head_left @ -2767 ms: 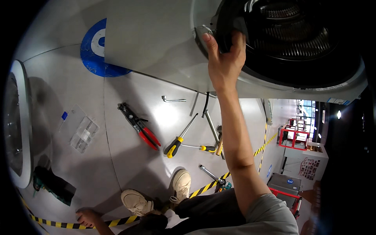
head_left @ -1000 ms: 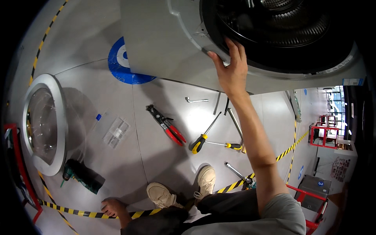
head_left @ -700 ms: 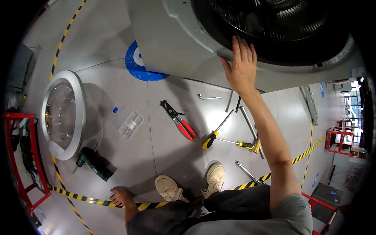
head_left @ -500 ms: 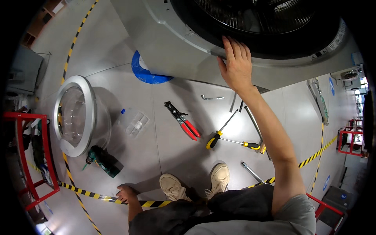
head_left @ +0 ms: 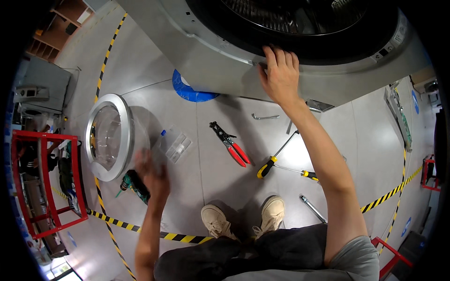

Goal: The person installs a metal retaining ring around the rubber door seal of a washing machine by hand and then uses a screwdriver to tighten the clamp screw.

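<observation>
- Up top: right hand (head_left: 280, 75) laid on the washer (head_left: 225, 56), fingers (head_left: 276, 57) spread flat and hooked over the lower rim of the drum opening (head_left: 300, 23); gripping nothing loose.
- Grey front panel of the washer just under that hand, tilted toward the camera.
- Left hand (head_left: 152, 175) well below the washer, blurred, hovering above the floor (head_left: 211, 187); fingers loosely spread, apparently empty, though blur prevents certainty.
- Green drill (head_left: 133, 185) on the floor just beside the left hand, on the side away from the washer.
- Round door (head_left: 107, 136) with glass centre lying flat on the floor, left of and below the washer, near the left hand.
- Clear plastic box (head_left: 177, 146) between door and pliers, below the washer.
- Red-handled pliers (head_left: 230, 144) on the floor directly under the washer front.
- Two yellow-handled screwdrivers (head_left: 276, 161) right of the pliers, below the right forearm.
- Small hex key (head_left: 265, 116) close under the washer edge.
- Blue disc (head_left: 190, 91) half tucked beneath the washer's lower left corner.
- Two pale shoes (head_left: 243, 220) farther down from the washer, toes pointing toward it.
- Red rack (head_left: 44, 187) far left of the washer, beyond the door.
- Yellow-black tape (head_left: 140, 229) across the floor near the shoes.
</observation>
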A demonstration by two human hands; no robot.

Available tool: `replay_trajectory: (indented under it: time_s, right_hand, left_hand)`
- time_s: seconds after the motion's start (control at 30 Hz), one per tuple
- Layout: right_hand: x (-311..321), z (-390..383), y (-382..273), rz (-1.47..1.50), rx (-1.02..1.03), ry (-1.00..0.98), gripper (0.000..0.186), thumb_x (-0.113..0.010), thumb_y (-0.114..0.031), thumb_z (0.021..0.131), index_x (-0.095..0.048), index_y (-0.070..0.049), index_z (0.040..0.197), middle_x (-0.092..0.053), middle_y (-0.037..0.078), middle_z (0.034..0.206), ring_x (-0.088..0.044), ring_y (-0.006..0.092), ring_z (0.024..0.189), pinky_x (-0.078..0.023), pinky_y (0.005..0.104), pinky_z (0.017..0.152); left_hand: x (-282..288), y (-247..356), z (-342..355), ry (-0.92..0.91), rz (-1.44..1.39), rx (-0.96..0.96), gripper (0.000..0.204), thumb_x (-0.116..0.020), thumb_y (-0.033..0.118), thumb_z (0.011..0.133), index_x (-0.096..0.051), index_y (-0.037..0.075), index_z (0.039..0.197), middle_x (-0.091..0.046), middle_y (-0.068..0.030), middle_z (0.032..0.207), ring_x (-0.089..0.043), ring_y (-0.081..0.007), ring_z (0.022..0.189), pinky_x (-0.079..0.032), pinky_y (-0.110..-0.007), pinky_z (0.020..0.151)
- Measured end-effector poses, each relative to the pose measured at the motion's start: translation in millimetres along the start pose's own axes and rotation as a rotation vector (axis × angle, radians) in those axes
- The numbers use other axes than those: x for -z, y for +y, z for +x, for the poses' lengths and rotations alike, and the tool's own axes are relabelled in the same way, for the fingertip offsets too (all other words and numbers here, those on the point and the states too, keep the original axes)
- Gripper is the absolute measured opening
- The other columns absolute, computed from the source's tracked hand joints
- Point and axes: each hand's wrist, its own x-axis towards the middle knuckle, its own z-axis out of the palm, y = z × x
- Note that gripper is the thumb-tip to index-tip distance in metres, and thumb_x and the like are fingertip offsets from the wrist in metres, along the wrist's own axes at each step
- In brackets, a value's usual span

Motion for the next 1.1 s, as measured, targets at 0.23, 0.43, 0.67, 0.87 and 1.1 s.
replay_trajectory:
  time_s: [0.23, 0.43, 0.67, 0.87, 1.1]
  right_hand:
    - [-10, 3, 1, 0.026, -0.012, 0.092, 0.049, -0.074, -0.024, 0.077, -0.059, -0.008, 0.120, -0.061, 0.009, 0.117, -0.056, 0.0269, 0.099, -0.040, 0.0414, 0.094]
    - [-18, 4, 0, 0.022, -0.027, 0.122, 0.048, -0.073, -0.027, 0.077, -0.059, -0.009, 0.120, -0.061, 0.008, 0.116, -0.056, 0.0255, 0.099, -0.038, 0.0404, 0.094]
    - [-33, 1, 2, -0.038, -0.040, 0.200, 0.048, -0.072, -0.033, 0.074, -0.061, -0.011, 0.115, -0.062, 0.007, 0.110, -0.054, 0.0248, 0.096, -0.036, 0.0404, 0.092]
    - [-39, 1, 3, -0.092, -0.039, 0.199, 0.048, -0.070, -0.039, 0.077, -0.059, -0.010, 0.114, -0.061, 0.006, 0.111, -0.052, 0.0232, 0.095, -0.032, 0.0402, 0.094]
    - [-41, -1, 4, -0.098, -0.023, 0.195, 0.049, -0.070, -0.039, 0.075, -0.061, -0.011, 0.114, -0.061, 0.006, 0.108, -0.052, 0.0245, 0.095, -0.033, 0.0407, 0.093]
  left_hand:
    - [-25, 146, 171, 0.096, -0.101, -0.750, 0.079, -0.069, 0.026, 0.084, -0.033, -0.005, 0.146, -0.028, -0.0261, 0.153, -0.027, -0.0398, 0.142, -0.019, -0.057, 0.115]
    - [-59, 194, 217, 0.220, -0.181, -0.554, 0.082, -0.066, 0.031, 0.086, -0.028, -0.006, 0.148, -0.022, -0.0256, 0.156, -0.023, -0.0401, 0.144, -0.016, -0.057, 0.116]
    - [-75, 195, 228, 0.245, -0.260, -0.525, 0.079, -0.063, 0.029, 0.087, -0.026, -0.006, 0.148, -0.020, -0.0240, 0.157, -0.019, -0.0428, 0.145, -0.013, -0.060, 0.115]
    - [-76, 196, 230, 0.232, -0.344, -0.484, 0.074, -0.063, 0.021, 0.085, -0.030, -0.003, 0.147, -0.022, -0.0212, 0.158, -0.017, -0.0437, 0.145, -0.010, -0.062, 0.115]
    - [-72, 195, 224, 0.208, -0.351, -0.484, 0.074, -0.065, 0.016, 0.082, -0.031, -0.002, 0.145, -0.021, -0.0229, 0.157, -0.018, -0.0443, 0.145, -0.013, -0.059, 0.116]
